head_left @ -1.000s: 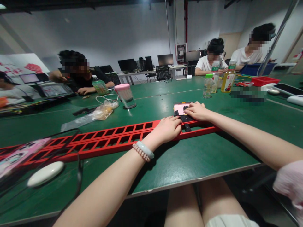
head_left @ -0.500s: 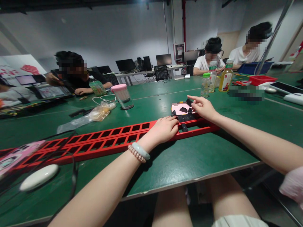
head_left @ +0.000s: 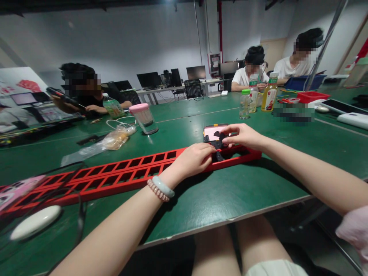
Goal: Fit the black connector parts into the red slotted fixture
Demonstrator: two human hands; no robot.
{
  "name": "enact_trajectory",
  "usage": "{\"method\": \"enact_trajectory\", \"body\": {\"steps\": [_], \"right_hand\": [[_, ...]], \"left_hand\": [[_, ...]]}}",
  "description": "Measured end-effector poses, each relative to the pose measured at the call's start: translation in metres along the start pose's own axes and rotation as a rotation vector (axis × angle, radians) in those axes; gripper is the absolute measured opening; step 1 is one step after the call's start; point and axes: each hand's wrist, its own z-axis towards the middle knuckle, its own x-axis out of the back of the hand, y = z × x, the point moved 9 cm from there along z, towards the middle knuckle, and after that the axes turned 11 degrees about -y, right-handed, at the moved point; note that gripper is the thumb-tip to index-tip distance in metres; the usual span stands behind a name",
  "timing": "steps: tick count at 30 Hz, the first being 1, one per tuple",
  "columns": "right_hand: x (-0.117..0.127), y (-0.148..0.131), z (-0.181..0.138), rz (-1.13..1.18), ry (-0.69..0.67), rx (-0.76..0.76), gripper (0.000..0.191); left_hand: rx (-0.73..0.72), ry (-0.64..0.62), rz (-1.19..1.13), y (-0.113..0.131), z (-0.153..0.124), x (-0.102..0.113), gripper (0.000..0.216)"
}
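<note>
A long red slotted frame (head_left: 115,179) lies across the table before me. My left hand (head_left: 193,158) rests on its right part, fingers bent together over the rails and fingertips against small black plastic parts (head_left: 219,156) seated in the slots. Just right of it, my right hand (head_left: 243,136) pinches a small black plastic piece (head_left: 222,138) between thumb and fingers, above the frame. Behind the frame sits a shallow case with a pink inside (head_left: 211,132), holding loose black pieces. The left fingertips are partly hidden.
A clear jar with a pink lid (head_left: 144,119) and a plastic bag (head_left: 115,138) stand beyond the frame. Drink bottles (head_left: 269,94) and a red tray (head_left: 312,96) are at the right. A white oval object (head_left: 36,222) and black cable lie front left. Other people sit across.
My right hand has come down and left from over the pink case to the frame, with a black piece in its fingers. The left fingers have bent more. The view shifted slightly.
</note>
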Motion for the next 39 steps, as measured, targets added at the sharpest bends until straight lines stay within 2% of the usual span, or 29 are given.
{"method": "enact_trajectory", "body": {"steps": [5, 11, 28, 39], "right_hand": [[-0.023, -0.010, -0.002, -0.299, -0.246, 0.018, 0.042], [-0.026, -0.014, -0.003, -0.609, -0.239, 0.027, 0.043], [-0.034, -0.024, -0.005, -0.802, -0.223, 0.121, 0.038], [-0.033, -0.026, -0.006, -0.816, -0.233, 0.126, 0.040]], "left_hand": [[-0.078, -0.010, 0.010, 0.009, -0.002, -0.001, 0.029], [-0.119, -0.042, 0.002, 0.012, -0.002, -0.005, 0.030], [-0.131, -0.023, -0.043, 0.014, 0.000, -0.002, 0.029], [-0.138, -0.011, -0.054, 0.015, 0.000, -0.002, 0.028]]}}
